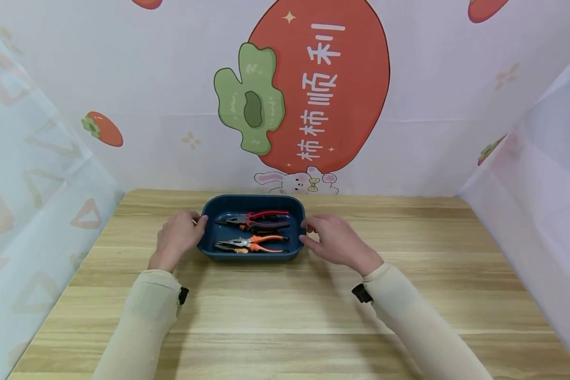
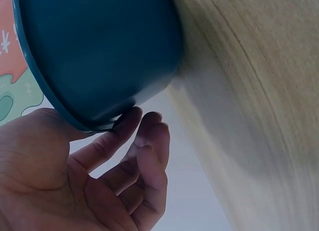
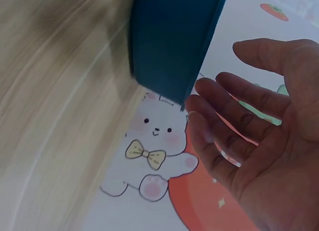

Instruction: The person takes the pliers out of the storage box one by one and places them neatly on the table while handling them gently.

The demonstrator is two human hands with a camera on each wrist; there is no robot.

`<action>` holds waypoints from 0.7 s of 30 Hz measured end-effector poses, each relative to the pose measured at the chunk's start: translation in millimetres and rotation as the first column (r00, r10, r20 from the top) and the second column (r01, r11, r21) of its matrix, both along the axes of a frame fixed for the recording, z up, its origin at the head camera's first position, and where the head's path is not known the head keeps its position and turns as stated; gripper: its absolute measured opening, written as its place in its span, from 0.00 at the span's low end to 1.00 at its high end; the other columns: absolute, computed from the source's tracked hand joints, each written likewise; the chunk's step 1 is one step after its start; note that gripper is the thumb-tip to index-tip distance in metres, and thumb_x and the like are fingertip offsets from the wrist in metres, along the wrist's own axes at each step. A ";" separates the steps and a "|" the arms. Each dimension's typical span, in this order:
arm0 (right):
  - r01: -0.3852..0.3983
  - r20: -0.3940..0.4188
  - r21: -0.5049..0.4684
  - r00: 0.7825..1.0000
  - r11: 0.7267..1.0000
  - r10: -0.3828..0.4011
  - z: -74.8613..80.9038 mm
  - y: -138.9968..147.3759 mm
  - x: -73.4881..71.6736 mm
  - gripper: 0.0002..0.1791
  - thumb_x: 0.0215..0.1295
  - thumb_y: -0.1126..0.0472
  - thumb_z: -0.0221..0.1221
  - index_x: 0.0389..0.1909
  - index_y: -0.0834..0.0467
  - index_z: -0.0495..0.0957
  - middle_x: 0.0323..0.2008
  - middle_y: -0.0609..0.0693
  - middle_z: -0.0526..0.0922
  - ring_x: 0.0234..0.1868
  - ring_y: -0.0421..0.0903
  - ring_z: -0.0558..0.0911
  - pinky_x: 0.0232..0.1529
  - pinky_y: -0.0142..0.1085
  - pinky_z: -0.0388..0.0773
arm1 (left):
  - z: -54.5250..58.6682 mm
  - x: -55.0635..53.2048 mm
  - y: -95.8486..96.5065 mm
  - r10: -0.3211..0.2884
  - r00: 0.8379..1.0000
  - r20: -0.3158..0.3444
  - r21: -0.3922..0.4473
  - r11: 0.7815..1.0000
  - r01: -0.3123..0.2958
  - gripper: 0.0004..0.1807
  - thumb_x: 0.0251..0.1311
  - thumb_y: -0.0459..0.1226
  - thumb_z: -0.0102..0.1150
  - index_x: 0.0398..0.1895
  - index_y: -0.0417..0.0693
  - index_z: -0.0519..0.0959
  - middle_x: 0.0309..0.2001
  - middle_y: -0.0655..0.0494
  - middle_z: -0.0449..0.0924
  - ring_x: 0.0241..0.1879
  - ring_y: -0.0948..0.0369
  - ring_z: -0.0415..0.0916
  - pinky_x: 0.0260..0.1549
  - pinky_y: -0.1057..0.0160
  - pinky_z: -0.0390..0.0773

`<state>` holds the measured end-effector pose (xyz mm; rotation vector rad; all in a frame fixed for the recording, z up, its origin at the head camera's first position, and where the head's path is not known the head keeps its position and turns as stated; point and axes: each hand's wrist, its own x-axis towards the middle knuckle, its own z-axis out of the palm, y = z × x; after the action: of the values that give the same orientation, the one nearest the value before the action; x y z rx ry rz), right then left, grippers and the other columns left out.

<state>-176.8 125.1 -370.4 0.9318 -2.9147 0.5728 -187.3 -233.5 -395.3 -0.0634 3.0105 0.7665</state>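
Observation:
A dark blue rectangular plastic bin (image 1: 247, 258) stands near the table's back edge. Inside lie several pliers, jaws toward the left: red-handled pliers (image 1: 271, 213) at the back and orange-handled pliers (image 1: 266, 239) nearer the front. At the bin's left end, my left hand (image 1: 179, 235) pinches the rim; in the left wrist view its index finger (image 2: 122, 128) is under the lip and the thumb is partly hidden behind it. Beside the right end is my right hand (image 1: 334, 240), its fingers loosely bent and parted. The right wrist view shows its fingertips (image 3: 194, 102) close to the rim, holding nothing.
The wood-grain table (image 1: 275, 338) extends in front of the bin and to both sides. A white printed backdrop (image 1: 171, 158) with a large persimmon rises right behind the bin. Similar cloth walls (image 1: 38, 211) border the table at left and right.

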 end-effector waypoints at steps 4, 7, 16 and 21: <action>-0.006 0.031 0.007 1.000 1.000 0.006 2.7 -10.0 -2.8 0.17 0.68 0.55 0.67 0.52 0.60 0.83 0.42 0.52 0.85 0.40 0.46 0.80 0.45 0.41 0.80 | -0.5 -0.4 -0.1 -0.001 1.000 0.017 -0.004 1.000 0.001 0.21 0.78 0.47 0.46 0.49 0.39 0.81 0.26 0.50 0.76 0.23 0.53 0.71 0.20 0.56 0.67; -0.016 0.055 0.016 0.998 1.000 0.015 4.1 -17.9 -5.7 0.18 0.68 0.54 0.66 0.54 0.59 0.83 0.44 0.52 0.85 0.41 0.46 0.80 0.46 0.42 0.80 | -0.3 -0.7 0.0 0.003 1.000 0.022 -0.011 1.000 -0.002 0.20 0.78 0.47 0.46 0.48 0.40 0.81 0.26 0.50 0.76 0.23 0.53 0.71 0.21 0.56 0.67; -0.052 0.093 0.042 0.995 0.998 0.048 4.8 -40.1 -14.3 0.20 0.69 0.51 0.66 0.55 0.58 0.82 0.46 0.53 0.85 0.40 0.46 0.78 0.45 0.40 0.78 | 1.3 0.2 1.6 0.003 1.000 0.023 -0.011 1.000 -0.003 0.19 0.78 0.46 0.46 0.44 0.40 0.81 0.25 0.50 0.75 0.23 0.53 0.71 0.20 0.56 0.67; -0.080 0.111 0.069 0.991 0.994 0.072 3.6 -49.7 -19.1 0.20 0.68 0.51 0.66 0.55 0.59 0.83 0.47 0.52 0.85 0.39 0.45 0.77 0.42 0.38 0.76 | 2.1 0.0 2.7 0.007 1.000 0.022 -0.015 1.000 -0.007 0.18 0.77 0.45 0.46 0.39 0.42 0.80 0.24 0.50 0.73 0.23 0.52 0.70 0.20 0.56 0.66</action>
<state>-195.9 75.4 -366.8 1.0572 -3.0264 0.5393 -187.3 -230.7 -393.2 -0.0818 2.9972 0.7391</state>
